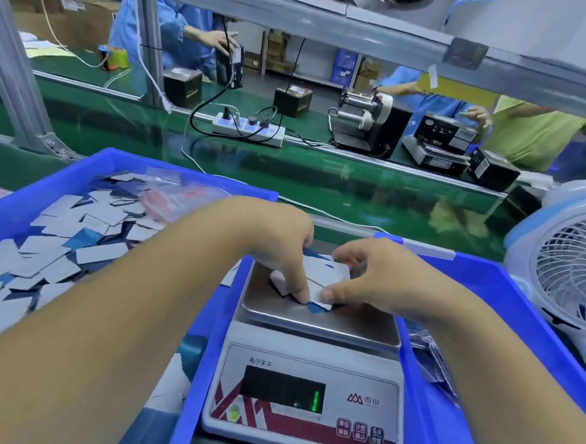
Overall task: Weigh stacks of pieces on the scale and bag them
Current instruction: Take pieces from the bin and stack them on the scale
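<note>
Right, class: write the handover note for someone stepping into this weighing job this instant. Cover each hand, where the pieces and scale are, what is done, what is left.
Left hand: fingertips pressing on the small stack of pieces on the scale pan.
Right hand: pinching the same stack from the other side, squaring it.
Scale: sits between the two blue bins; display lit, reading too blurred to trust.
Loose pieces: heaped in the left blue bin, with some clear bags on top.
Right blue bin: something dark lies along its near side; I cannot tell what.
Left to do: let go, read the weight, bag this stack.
</note>
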A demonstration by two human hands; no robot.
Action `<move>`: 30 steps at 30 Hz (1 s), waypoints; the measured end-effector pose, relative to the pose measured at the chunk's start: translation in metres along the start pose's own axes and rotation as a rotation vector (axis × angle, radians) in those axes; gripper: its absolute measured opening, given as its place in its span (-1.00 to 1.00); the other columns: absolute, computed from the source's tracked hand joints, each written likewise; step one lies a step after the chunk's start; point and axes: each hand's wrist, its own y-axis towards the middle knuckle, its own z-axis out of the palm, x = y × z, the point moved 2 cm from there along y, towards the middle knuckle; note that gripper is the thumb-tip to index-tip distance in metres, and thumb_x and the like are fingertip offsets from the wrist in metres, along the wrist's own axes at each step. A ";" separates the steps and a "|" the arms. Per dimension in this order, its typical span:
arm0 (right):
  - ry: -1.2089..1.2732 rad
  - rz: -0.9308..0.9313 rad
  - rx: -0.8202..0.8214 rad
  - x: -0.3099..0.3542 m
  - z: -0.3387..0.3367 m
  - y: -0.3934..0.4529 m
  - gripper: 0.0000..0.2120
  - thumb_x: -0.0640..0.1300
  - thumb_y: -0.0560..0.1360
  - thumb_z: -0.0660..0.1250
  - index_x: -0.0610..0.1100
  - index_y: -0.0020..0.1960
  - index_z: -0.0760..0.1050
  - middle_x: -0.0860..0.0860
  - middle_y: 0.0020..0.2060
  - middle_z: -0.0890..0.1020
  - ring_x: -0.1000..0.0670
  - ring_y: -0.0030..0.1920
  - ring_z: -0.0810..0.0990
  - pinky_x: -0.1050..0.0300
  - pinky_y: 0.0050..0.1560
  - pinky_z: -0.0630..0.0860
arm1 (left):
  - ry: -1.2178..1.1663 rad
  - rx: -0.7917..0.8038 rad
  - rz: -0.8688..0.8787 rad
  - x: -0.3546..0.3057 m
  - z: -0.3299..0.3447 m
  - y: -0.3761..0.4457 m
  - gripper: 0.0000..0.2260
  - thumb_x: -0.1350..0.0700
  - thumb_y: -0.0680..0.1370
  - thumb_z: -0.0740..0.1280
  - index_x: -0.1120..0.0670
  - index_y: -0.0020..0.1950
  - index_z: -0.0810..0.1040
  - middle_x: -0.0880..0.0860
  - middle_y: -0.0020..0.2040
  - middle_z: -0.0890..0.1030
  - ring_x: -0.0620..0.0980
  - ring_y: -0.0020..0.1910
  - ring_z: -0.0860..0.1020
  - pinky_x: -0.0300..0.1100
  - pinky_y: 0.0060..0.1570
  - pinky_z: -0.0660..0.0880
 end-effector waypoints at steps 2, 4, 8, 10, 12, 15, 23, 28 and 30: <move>0.007 0.021 0.017 0.002 -0.002 0.001 -0.36 0.27 0.14 0.58 0.07 0.15 0.55 0.15 -0.21 0.59 0.22 -0.22 0.55 0.19 -0.18 0.48 | 0.022 0.019 -0.012 -0.003 -0.003 0.003 -0.29 -0.30 0.23 0.59 0.07 0.24 0.56 0.03 0.12 0.63 0.08 0.06 0.59 -0.08 -0.05 0.49; 0.018 0.049 0.055 0.005 -0.003 0.003 -0.44 0.20 0.18 0.62 0.10 0.10 0.53 0.20 -0.19 0.55 0.22 -0.21 0.52 0.27 -0.24 0.37 | 0.027 0.040 -0.034 -0.004 -0.005 0.003 -0.30 -0.29 0.23 0.59 0.05 0.23 0.58 0.03 0.18 0.63 0.06 0.01 0.57 -0.09 -0.07 0.47; 0.086 0.093 0.086 0.012 -0.003 0.003 -0.57 0.09 0.17 0.64 0.07 -0.07 0.53 0.13 -0.17 0.63 0.09 -0.21 0.57 0.20 -0.28 0.43 | 0.037 0.072 -0.057 -0.008 -0.008 0.004 -0.38 -0.29 0.22 0.59 0.03 0.14 0.63 0.07 0.14 0.67 0.08 -0.07 0.58 -0.14 -0.22 0.40; 0.105 0.098 0.072 0.012 -0.003 0.000 -0.57 0.10 0.14 0.64 0.07 -0.09 0.53 0.13 -0.19 0.64 0.09 -0.24 0.58 0.18 -0.27 0.46 | 0.042 0.085 -0.069 -0.009 -0.010 0.003 -0.37 -0.30 0.22 0.58 0.04 0.14 0.64 0.08 0.13 0.68 0.08 -0.12 0.56 -0.14 -0.24 0.38; 0.133 0.098 0.061 0.010 -0.002 -0.001 -0.55 0.11 0.11 0.63 0.06 -0.11 0.53 0.14 -0.21 0.65 0.09 -0.25 0.58 0.14 -0.24 0.47 | 0.043 0.097 -0.068 -0.009 -0.010 0.002 -0.37 -0.29 0.25 0.58 0.06 0.16 0.62 0.09 0.14 0.67 0.07 -0.16 0.51 -0.14 -0.27 0.36; 0.212 0.080 0.040 0.007 0.000 -0.003 -0.53 0.10 0.07 0.63 0.03 -0.13 0.50 0.13 -0.28 0.64 0.12 -0.33 0.54 0.17 -0.29 0.44 | 0.007 0.074 -0.038 -0.010 -0.008 0.001 -0.49 -0.24 0.28 0.58 0.01 0.07 0.57 0.02 0.06 0.66 0.02 -0.13 0.54 -0.14 -0.20 0.43; 0.226 -0.063 -0.071 0.010 0.003 -0.015 -0.56 0.03 0.16 0.58 0.12 -0.14 0.35 0.28 -0.38 0.51 0.20 -0.43 0.37 0.29 -0.44 0.27 | -0.387 -0.102 0.179 0.004 0.012 -0.009 -0.55 0.03 0.33 0.62 -0.16 -0.01 0.39 -0.13 -0.17 0.59 -0.25 -0.34 0.52 -0.29 -0.39 0.45; 0.148 -0.250 -0.316 0.020 0.001 -0.019 -0.57 0.01 0.28 0.53 0.17 -0.06 0.30 0.28 -0.17 0.56 0.14 -0.27 0.50 0.26 -0.31 0.42 | -0.751 -0.280 0.278 0.011 0.021 -0.011 -0.58 0.24 0.43 0.50 -0.17 0.02 0.37 -0.14 -0.13 0.68 -0.17 -0.30 0.56 -0.29 -0.26 0.51; 0.135 -0.260 -0.305 0.020 0.005 -0.019 -0.52 0.06 0.29 0.54 0.26 0.01 0.29 0.28 -0.19 0.58 0.19 -0.19 0.54 0.31 -0.23 0.46 | -0.710 -0.314 0.276 0.009 0.028 -0.010 -0.56 0.23 0.46 0.42 -0.23 0.13 0.38 -0.15 -0.04 0.66 -0.18 -0.16 0.60 -0.22 -0.08 0.55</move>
